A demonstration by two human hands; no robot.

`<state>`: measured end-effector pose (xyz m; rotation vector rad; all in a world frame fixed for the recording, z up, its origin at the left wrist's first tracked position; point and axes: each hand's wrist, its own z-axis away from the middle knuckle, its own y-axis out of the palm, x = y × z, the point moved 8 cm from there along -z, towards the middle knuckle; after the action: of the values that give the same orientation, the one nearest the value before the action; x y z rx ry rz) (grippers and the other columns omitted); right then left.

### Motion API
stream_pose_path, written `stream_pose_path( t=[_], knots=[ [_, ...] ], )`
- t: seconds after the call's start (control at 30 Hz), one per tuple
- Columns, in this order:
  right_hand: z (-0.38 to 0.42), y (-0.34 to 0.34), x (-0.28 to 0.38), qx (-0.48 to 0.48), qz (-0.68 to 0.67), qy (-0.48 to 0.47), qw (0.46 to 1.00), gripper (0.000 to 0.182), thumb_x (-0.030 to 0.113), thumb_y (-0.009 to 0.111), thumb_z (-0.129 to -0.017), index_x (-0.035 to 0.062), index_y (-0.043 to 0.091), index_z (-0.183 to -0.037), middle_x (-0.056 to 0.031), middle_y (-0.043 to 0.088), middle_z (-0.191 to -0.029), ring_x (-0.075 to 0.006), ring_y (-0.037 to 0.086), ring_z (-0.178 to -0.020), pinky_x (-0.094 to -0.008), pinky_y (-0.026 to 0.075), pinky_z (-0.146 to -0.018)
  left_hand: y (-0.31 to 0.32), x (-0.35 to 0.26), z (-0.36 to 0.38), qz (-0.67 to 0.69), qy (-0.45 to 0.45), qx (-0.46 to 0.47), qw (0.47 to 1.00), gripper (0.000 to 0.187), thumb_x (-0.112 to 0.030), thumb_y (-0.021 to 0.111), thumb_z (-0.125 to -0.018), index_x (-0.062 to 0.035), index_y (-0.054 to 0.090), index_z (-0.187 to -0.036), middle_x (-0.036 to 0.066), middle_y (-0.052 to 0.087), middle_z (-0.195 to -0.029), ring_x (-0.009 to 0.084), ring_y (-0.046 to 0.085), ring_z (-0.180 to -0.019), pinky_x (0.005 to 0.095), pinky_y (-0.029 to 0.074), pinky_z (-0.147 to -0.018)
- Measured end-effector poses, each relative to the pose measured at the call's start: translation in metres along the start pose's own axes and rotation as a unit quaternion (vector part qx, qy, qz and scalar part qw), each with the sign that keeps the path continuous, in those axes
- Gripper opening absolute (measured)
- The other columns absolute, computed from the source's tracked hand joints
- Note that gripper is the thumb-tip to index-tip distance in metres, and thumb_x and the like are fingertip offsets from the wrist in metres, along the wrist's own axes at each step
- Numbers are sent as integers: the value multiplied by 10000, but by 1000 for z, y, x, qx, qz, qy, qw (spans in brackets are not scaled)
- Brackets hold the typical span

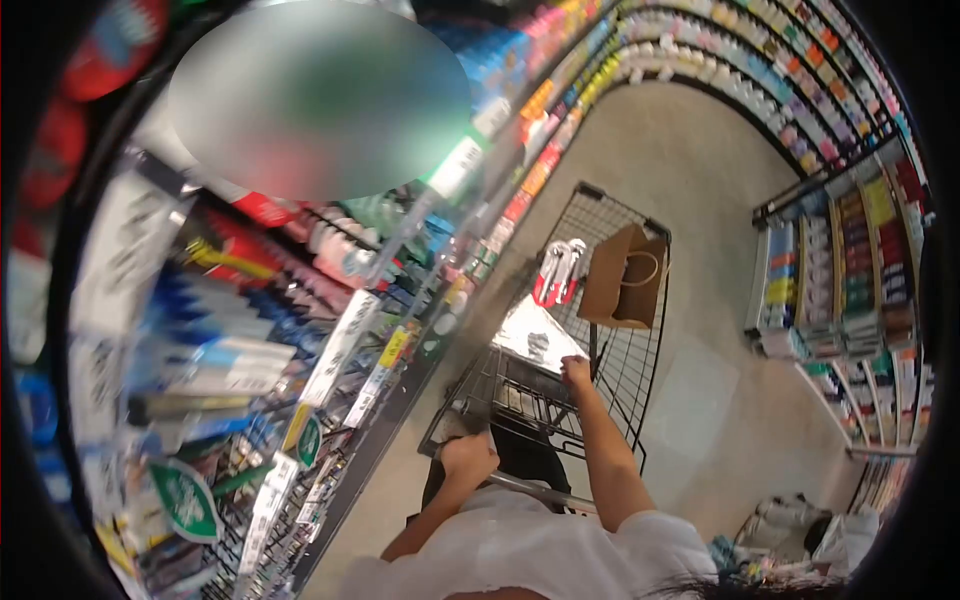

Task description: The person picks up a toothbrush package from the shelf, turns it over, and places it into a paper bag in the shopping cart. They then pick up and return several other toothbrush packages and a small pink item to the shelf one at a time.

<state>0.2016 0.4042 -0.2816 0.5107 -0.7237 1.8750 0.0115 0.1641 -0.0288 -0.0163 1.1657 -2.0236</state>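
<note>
1. Left hand (468, 460): fingers curled together, beside the left end of the handle bar (545, 492). Whether it is clamped on the bar cannot be told.
2. Right hand (575, 370): arm extended over the near part of the basket; fingers drawn together in a loose fist at the near right corner of the silvery package (537, 338). Whether it grips the package or the wire there cannot be told.
3. Shopping cart (648, 400): black wire, directly ahead of the person, standing on the floor (690, 130) with its far end pointing up the aisle.
4. Cart contents: silvery package lying in the left part; red-and-white package (559, 272) just beyond it; brown paper bag (612, 280) to the right of the latter, loop handle showing.
5. Left side: store shelf (340, 480) near the cart, densely filled with packaged goods and fitted with price labels. Details blurred.
6. Far side: curved shelving (720, 60) with rows of multicoloured items.
7. Right side: display rack (840, 260) of small packages, well apart from the cart.
</note>
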Motion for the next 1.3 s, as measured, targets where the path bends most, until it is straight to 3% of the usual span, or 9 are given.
stream_pose_path(
  t=[0.17, 0.5, 0.63, 0.73, 0.77, 0.87, 1.0, 1.13, 1.3],
  knots=[
    [-98, 28, -7, 25, -3, 14, 1000, 149, 147, 582, -792, 27, 586, -882, -74, 568, -673, -141, 528, -523, -265, 434, -424, -16, -7, 0, 7, 43, -196, 980, 127, -144, 599, -580, -142, 523, -681, 38, 566, -624, 261, 558, -519, 372, 441, -523],
    [-284, 74, -13, -184, 18, -17, 983, 357, 201, 699, -721, 46, 544, -1003, -66, 591, -818, -149, 551, -651, -316, 459, -568, -18, -4, 3, 73, 97, -301, 946, 168, -13, 524, -452, -107, 548, -589, 36, 431, -441, 195, 392, -340, 317, 257, -411],
    [-274, 103, 2, -62, -96, -41, 993, 219, 168, 699, -709, 34, 609, -857, -57, 605, -690, -170, 563, -631, -330, 457, -594, -15, 1, -1, 82, 75, -223, 968, 169, -18, 544, -469, -97, 563, -617, 34, 424, -438, 191, 408, -341, 330, 309, -426],
    [-292, 91, -22, -115, 74, -131, 982, 323, 138, 675, -723, -1, 594, -1004, -80, 643, -887, -190, 604, -751, -324, 472, -660, -9, 9, -1, 90, 51, -203, 974, 161, -50, 589, -528, -110, 572, -677, 42, 502, -510, 208, 487, -396, 329, 369, -434],
    [-276, 84, -13, -185, 52, -218, 957, 395, 162, 685, -725, 29, 558, -1075, -69, 626, -949, -173, 595, -780, -317, 474, -666, -23, 0, -7, 91, 73, -217, 969, 158, -56, 596, -539, -127, 571, -677, 35, 525, -534, 210, 506, -422, 325, 378, -437],
    [-220, 81, -9, -14, -190, -95, 977, 324, 47, 637, -795, 61, 528, -1100, -11, 581, -861, -112, 535, -684, -253, 454, -592, -30, -9, -7, 83, 146, -232, 958, 141, -71, 597, -558, -154, 570, -668, 13, 553, -564, 219, 528, -460, 331, 397, -454],
    [-123, 55, 5, -2, -353, -7, 935, 501, 38, 656, -799, 30, 422, -1243, -103, 592, -1049, -192, 587, -888, -327, 507, -745, -24, -9, 2, 10, 152, -301, 941, 71, -111, 574, -592, -159, 557, -642, 15, 568, -580, 235, 533, -472, 347, 415, -460],
    [-26, 34, 42, 172, -332, -9, 927, 209, 171, 626, -823, 159, 539, -1013, 17, 581, -851, -119, 562, -696, -270, 512, -619, -18, -6, -7, -37, 38, -201, 978, 74, -220, 557, -672, -146, 562, -670, 68, 617, -661, 271, 612, -597, 407, 478, -553],
    [97, 35, 124, 284, -363, -87, 883, 316, -4, 572, -801, 109, 508, -1089, -33, 605, -982, -167, 599, -897, -321, 521, -768, -35, -20, -4, 7, 93, -177, 980, 169, -243, 542, -689, -100, 616, -741, 97, 650, -745, 313, 634, -685, 440, 500, -622]
  ],
)
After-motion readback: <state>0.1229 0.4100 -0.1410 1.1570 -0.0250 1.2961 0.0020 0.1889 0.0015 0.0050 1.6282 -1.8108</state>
